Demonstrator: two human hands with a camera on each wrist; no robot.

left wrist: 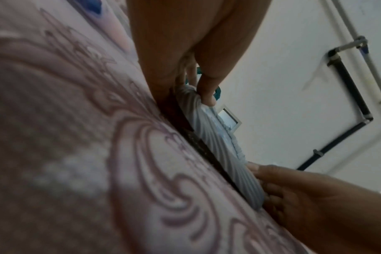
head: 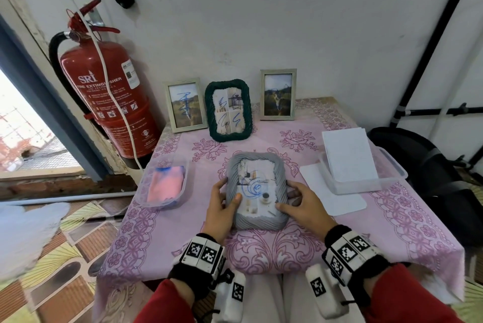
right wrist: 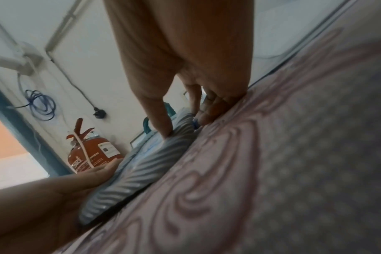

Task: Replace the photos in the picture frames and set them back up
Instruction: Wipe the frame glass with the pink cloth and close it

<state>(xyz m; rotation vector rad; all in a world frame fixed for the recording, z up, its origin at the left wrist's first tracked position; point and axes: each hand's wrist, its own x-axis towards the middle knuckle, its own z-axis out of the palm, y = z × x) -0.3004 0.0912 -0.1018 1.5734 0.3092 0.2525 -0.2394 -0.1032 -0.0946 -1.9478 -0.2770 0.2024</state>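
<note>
Both hands on the grey frame, face up in the middle of the table.

My left hand [head: 222, 207] grips the grey frame [head: 257, 192] along its left edge, thumb lying over the scribbled photo [head: 254, 189]; my right hand [head: 300, 203] holds the right edge, thumb on the rim, fingers tucked underneath. By my read we're early: three frames stand at the back against the wall, the left silver frame [head: 185, 104], the green frame [head: 228, 110] and the right silver frame [head: 278, 94], all showing blue pen marks, so no swap looks finished. This one needs flipping over to reach its back. Fresh white sheets [head: 349, 155] wait in the clear tray [head: 392, 166] to my right, a pink-filled tub [head: 164, 184] sits left, neither blocking me. The fire extinguisher [head: 104, 87] hangs just off the left corner.
</note>
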